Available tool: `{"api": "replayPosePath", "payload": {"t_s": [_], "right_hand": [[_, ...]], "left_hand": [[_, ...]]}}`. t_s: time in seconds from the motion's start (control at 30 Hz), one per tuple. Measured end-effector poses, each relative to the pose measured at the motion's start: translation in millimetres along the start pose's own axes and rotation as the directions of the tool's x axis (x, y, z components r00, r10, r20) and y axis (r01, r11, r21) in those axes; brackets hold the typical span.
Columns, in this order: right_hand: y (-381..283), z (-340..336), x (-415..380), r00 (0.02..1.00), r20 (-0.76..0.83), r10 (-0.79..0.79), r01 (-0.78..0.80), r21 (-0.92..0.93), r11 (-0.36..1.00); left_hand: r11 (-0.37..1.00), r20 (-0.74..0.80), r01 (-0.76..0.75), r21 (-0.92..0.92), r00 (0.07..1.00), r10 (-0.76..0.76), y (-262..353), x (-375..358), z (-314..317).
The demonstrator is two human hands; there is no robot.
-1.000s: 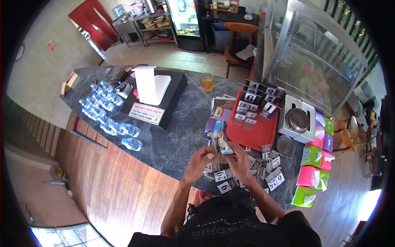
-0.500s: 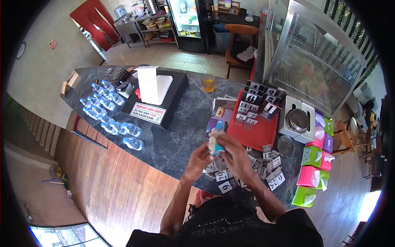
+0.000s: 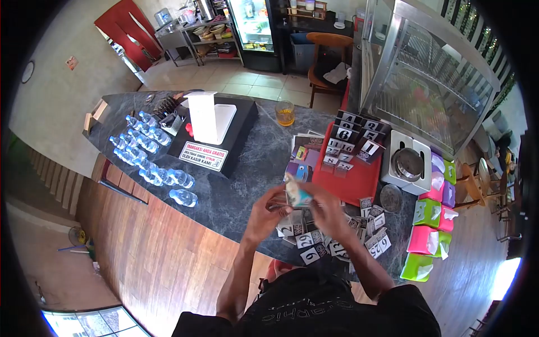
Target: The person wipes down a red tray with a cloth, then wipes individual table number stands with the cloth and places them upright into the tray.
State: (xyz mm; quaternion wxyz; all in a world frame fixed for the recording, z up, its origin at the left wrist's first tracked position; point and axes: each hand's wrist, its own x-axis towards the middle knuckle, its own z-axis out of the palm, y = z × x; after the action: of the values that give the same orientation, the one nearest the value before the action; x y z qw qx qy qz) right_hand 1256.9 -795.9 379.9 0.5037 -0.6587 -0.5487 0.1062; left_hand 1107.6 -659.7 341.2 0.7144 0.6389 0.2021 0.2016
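Between my hands is a small white and teal object, perhaps a cloth (image 3: 297, 194), held over the counter's front edge. My right hand (image 3: 327, 212) is closed on its right side, slightly blurred. My left hand (image 3: 266, 213) is pinched near its left side, on something I cannot make out. Below them lie scattered number tags (image 3: 306, 240) in black and white. Behind my right hand, a red tray (image 3: 351, 186) bears standing number signs (image 3: 343, 135).
Water bottles (image 3: 149, 140) stand in rows at the left, beside a black stand (image 3: 238, 129) with a sign. A glass (image 3: 285, 114) of amber liquid is at the back. Right are a metal-topped white box (image 3: 393, 174), tissue packs (image 3: 418, 240) and a glass cabinet (image 3: 426, 78).
The white and teal object has tilted a little between my hands. My right hand has turned and shifted slightly right; my left hand has moved slightly.
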Motion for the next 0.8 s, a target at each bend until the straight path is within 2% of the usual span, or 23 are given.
{"api": "replayPosePath", "payload": {"t_s": [0.03, 0.1, 0.13, 0.2, 0.23, 0.27, 0.33, 0.37, 0.4, 0.47, 0.5, 0.53, 0.57, 0.6, 0.63, 0.67, 0.7, 0.73, 0.8], "right_hand": [[5.7, 15.6, -4.9, 0.999, 0.022, -0.03, 0.028, 0.066, 0.997], [8.4, 15.5, -11.8, 0.988, 0.14, 0.07, -0.082, 0.087, 0.993], [7.7, 9.4, -12.4, 0.971, 0.217, 0.097, -0.12, 0.094, 0.988], [8.7, -1.1, -15.6, 0.937, 0.312, -0.156, 0.184, -0.065, 0.981], [2.3, -9.0, -18.6, 0.923, 0.366, -0.116, 0.182, -0.151, 0.972], [-3.7, -19.7, -16.3, 0.923, 0.368, -0.113, 0.18, -0.153, 0.972], [-11.2, -36.7, -7.4, 0.883, 0.443, 0.156, 0.023, -0.372, 0.928], [-9.5, -37.9, -5.9, 0.953, 0.29, 0.09, 0.031, -0.387, 0.922], [-8.1, -33.9, -1.4, 0.954, 0.286, 0.091, 0.029, -0.39, 0.921], [-11.1, -13.3, 7.0, 0.997, -0.067, -0.031, 0.018, -0.182, 0.983], [-17.0, -4.4, 4.8, 0.996, 0.008, -0.088, 0.088, -0.181, 0.98], [-14.5, 11.7, 1.6, 0.997, 0.019, -0.078, 0.08, -0.105, 0.991], [-10.2, 24.0, -2.8, 0.997, 0.03, -0.07, 0.071, -0.03, 0.997], [-14.5, 18.9, -6.4, 0.995, 0.068, -0.077, 0.086, -0.13, 0.988], [-9.9, 13.8, -5.5, 0.994, 0.068, -0.085, 0.093, -0.13, 0.987], [-4.5, 9.1, -7.8, 0.985, 0.162, -0.065, 0.092, -0.165, 0.982], [-1.0, 5.9, -13.6, 0.966, 0.258, -0.033, 0.086, -0.197, 0.977], [1.8, 2.2, -14.3, 0.951, 0.296, -0.091, 0.158, -0.213, 0.964], [2.9, -4.9, -18.4, 0.937, 0.332, -0.109, 0.187, -0.214, 0.959]], "left_hand": [[0.998, -0.046, -0.043, -0.052, 0.998, 0.04, -5.1, 4.9, 0.0], [0.988, -0.149, -0.119, -0.098, 0.983, 0.103, -2.5, 7.1, -2.6], [0.988, -0.153, -0.125, -0.093, 0.982, 0.109, 4.5, 8.5, -6.5], [0.992, -0.097, -0.125, -0.019, 0.988, 0.122, 11.8, 0.6, -11.3], [0.997, -0.066, -0.076, -0.004, 0.995, 0.075, 13.2, -2.4, -6.6], [0.997, -0.065, -0.074, -0.007, 0.995, 0.074, 6.1, -2.1, -4.2], [0.994, -0.049, -0.041, -0.102, 0.998, 0.036, -7.9, -1.9, -2.0], [0.994, -0.044, -0.041, -0.101, 0.998, 0.037, -12.7, -2.8, -3.0], [0.995, -0.034, -0.05, -0.091, 0.998, 0.047, -13.6, -3.0, -2.6], [0.995, -0.026, -0.052, -0.084, 0.998, 0.05, -18.5, -3.7, 0.2], [0.988, -0.035, -0.062, -0.138, 0.998, 0.058, -22.4, -1.5, 2.8], [0.979, -0.042, -0.074, -0.191, 0.997, 0.067, -23.0, 1.0, 5.0], [0.961, -0.111, -0.169, -0.218, 0.983, 0.148, -22.0, 3.6, 5.9], [0.946, -0.137, -0.195, -0.258, 0.977, 0.164, -21.6, 4.1, 3.5], [0.928, -0.167, -0.224, -0.297, 0.969, 0.18, -21.2, 4.2, -0.8], [0.947, -0.18, -0.218, -0.236, 0.967, 0.178, -16.3, 0.0, -3.0], [0.95, -0.164, -0.186, -0.25, 0.975, 0.147, -12.3, -2.5, -6.1], [0.952, -0.146, -0.153, -0.265, 0.982, 0.117, -10.0, -3.5, -9.3], [0.964, -0.125, -0.159, -0.213, 0.983, 0.135, -14.4, -4.9, -10.9]]}}
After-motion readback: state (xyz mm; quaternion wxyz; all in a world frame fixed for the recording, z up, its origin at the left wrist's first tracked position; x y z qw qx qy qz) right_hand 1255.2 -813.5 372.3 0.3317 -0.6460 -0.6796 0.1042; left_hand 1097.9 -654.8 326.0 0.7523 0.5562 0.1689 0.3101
